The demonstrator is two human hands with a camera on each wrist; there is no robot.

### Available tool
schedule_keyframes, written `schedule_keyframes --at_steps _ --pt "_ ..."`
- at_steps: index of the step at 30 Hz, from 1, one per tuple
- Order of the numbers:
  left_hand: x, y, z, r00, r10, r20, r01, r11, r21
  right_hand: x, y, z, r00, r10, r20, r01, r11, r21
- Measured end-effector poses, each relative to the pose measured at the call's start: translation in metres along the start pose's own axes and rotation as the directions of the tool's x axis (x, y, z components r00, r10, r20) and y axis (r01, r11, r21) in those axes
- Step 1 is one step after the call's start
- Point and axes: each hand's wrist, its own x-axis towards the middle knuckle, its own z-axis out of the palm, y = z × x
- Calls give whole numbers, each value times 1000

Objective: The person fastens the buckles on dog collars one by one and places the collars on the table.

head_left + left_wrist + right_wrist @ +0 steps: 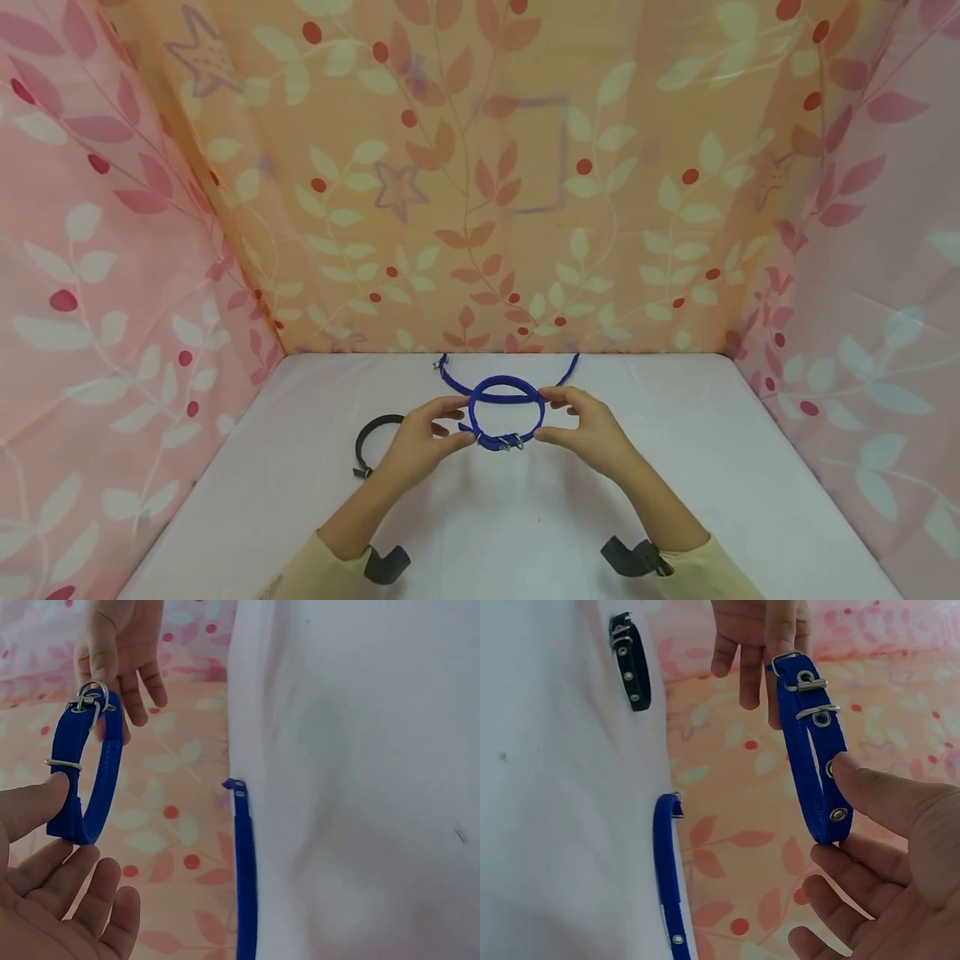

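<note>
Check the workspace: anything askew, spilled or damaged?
One thing: a curved blue fabric strap lies unbuckled near the far edge of the white table, while the blue fabric collar held by the left hand and right hand is buckled into a ring. No spill or damage shows.

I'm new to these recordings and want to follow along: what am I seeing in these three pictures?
There's no robot here, just a person's bare hands. The wide picture comes from a camera worn on the head, looking forward and down. The other two come from cameras on the left and right wrists, so they look turned.

The left hand and right hand hold up a buckled blue strap, closed into a ring.

On the white table, a second blue strap lies unfastened, and a looped black strap is partly hidden behind the left hand in the wide view.
</note>
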Motion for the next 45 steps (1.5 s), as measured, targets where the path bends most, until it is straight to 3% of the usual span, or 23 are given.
schedule_keyframes --at_steps 9,24,33,45 --pt "12 -21 7 996 -57 70 57 998 3 6 14 13 999 49 3 -49 999 2" --pt "22 -41 25 996 -63 70 64 998 -16 13 36 27 999 45 -20 -47 996 -82" --pt "27 -45 29 993 -94 73 94 996 9 16 44 32 998 57 -25 -59 994 -89" --pt "27 -65 37 988 -116 105 105 989 100 19 62 44 998 58 16 -55 990 -129"
